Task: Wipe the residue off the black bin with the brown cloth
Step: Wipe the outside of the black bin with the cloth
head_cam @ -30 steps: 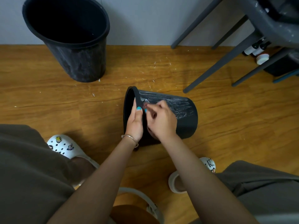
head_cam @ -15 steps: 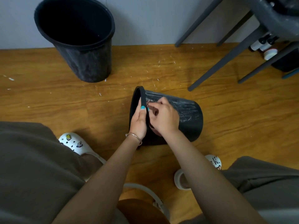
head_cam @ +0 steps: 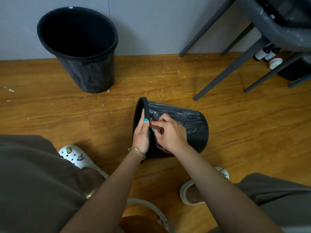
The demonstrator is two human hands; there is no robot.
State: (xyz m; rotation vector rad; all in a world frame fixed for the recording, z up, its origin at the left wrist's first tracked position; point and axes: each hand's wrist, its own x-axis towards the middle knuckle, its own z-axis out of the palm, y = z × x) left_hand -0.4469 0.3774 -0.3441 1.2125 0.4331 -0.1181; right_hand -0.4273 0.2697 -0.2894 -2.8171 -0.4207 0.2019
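Wood-grain floor (head_cam: 50,115) flecked with white scraps, grey wall (head_cam: 151,22) behind, dark chair legs (head_cam: 223,76) upper right. Black bin (head_cam: 190,125) on its side mid-floor, mouth facing left, smooth plastic wall streaked with whitish residue. Left hand (head_cam: 141,135) clasps rim. Right hand (head_cam: 170,133) curled, fingertips pinched against wall by rim; brownish cloth (head_cam: 160,146) barely visible under palm. Second black bin (head_cam: 80,47) upright by wall

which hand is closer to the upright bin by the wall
Left. The left hand grips the rim of the tipped black bin, on the side facing the upright bin. The right hand works on the tipped bin's outer wall, farther away.
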